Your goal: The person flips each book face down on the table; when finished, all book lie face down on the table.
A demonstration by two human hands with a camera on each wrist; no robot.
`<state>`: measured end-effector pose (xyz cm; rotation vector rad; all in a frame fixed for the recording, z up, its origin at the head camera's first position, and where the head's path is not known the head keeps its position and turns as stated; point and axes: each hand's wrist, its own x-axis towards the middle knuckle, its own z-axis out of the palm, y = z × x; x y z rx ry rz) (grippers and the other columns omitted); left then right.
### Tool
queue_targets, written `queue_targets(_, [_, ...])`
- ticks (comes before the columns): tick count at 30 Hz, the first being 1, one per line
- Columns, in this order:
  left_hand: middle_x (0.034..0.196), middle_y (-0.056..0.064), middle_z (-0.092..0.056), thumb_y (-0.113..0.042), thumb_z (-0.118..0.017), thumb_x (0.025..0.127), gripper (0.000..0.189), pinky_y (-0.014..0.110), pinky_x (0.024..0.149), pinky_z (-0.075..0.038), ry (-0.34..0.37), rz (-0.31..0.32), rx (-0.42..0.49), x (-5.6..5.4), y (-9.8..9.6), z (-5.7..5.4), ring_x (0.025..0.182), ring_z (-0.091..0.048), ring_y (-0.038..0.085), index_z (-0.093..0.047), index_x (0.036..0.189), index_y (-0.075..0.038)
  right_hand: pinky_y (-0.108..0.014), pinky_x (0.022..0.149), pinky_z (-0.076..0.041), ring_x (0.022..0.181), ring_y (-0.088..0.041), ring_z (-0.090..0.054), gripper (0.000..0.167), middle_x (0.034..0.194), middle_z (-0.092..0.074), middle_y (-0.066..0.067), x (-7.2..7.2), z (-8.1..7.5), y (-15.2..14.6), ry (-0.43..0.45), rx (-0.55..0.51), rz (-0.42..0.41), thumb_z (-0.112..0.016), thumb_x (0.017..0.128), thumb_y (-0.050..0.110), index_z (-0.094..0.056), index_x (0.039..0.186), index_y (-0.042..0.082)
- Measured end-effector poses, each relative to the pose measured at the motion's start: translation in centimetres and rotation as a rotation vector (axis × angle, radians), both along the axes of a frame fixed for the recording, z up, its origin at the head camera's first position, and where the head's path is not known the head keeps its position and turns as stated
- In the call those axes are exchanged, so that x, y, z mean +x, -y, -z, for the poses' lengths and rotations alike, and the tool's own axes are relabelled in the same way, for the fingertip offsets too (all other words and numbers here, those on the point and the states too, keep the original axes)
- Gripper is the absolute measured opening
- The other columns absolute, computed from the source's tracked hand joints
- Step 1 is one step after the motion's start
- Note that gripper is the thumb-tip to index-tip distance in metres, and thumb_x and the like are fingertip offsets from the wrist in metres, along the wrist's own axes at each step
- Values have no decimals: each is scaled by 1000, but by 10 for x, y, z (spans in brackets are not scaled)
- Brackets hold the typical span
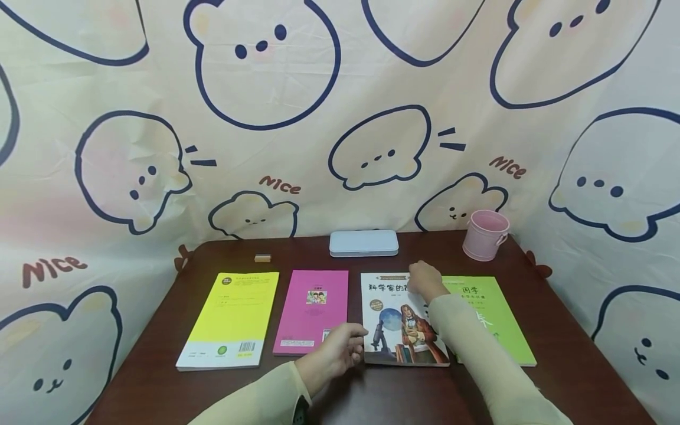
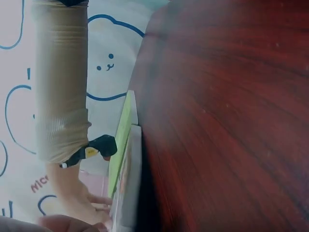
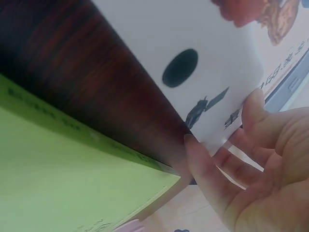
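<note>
A white paperback book [image 1: 385,342] with a telescope, a globe and a robed figure on its cover lies in front of me. With thumb on one cover and fingers behind, my right hand [image 3: 260,159] pinches its far right corner; in the head view this right hand [image 1: 427,281] partly covers the title. My left hand [image 1: 337,352] holds the book's left edge, its fingers curled there; the fingertips' exact grip is hidden. Just right of the white book lies a green book [image 1: 496,301], partly behind my right sleeve.
A magenta book [image 1: 319,321] and a yellow book [image 1: 239,310] lie on the left of the brown table [image 1: 404,395]. At the back are an eraser [image 1: 262,258], a pale blue pencil case [image 1: 363,243] and a pink bucket [image 1: 485,236]. A bear-print curtain [image 1: 297,147] surrounds the table.
</note>
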<state>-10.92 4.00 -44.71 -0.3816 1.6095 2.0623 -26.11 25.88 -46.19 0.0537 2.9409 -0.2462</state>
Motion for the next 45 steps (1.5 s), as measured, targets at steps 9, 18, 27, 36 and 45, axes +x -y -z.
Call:
queue_targets(9, [77, 0, -55, -8, -61, 79, 40, 17, 51, -40, -78, 143, -50, -7, -6, 6, 60, -47, 8, -52, 117, 3, -47, 82, -50, 87, -27, -55, 36, 106, -60, -15, -2, 4, -3, -14, 18, -12, -68, 81, 13, -62, 114, 1])
queue_targets(18, [116, 28, -54, -1, -57, 86, 65, 56, 85, -49, -94, 60, 161, -3, -16, 17, 97, -62, 37, -13, 133, -5, -49, 81, -49, 86, -30, -54, 41, 110, -56, -18, 0, 0, -2, 16, -38, 15, -68, 79, 16, -60, 116, -1])
queue_targets(27, [115, 26, -58, -5, -53, 93, 66, 56, 83, -49, -137, 7, 201, -4, -14, 18, 94, -64, 38, -10, 144, -12, -53, 90, -44, 96, -35, -50, 63, 125, -49, -26, -3, 0, -8, 100, -107, 80, -71, 77, 20, -47, 130, -5])
queue_targets(36, [122, 27, -54, 5, -56, 86, 77, 47, 79, -54, -216, -2, 216, -8, -12, 14, 90, -65, 29, -15, 148, -14, -53, 88, -45, 94, -35, -50, 66, 125, -48, -28, -3, -1, -8, 105, -151, 92, -72, 77, 20, -44, 131, -7])
queue_targets(45, [113, 21, -59, 7, -56, 82, 62, 39, 73, -56, -290, -40, 166, -10, -11, 8, 86, -64, 21, -32, 138, -5, -45, 76, -49, 86, -31, -52, 55, 109, -56, -21, -5, -1, -6, 189, -135, 127, -72, 79, 25, -54, 121, -6])
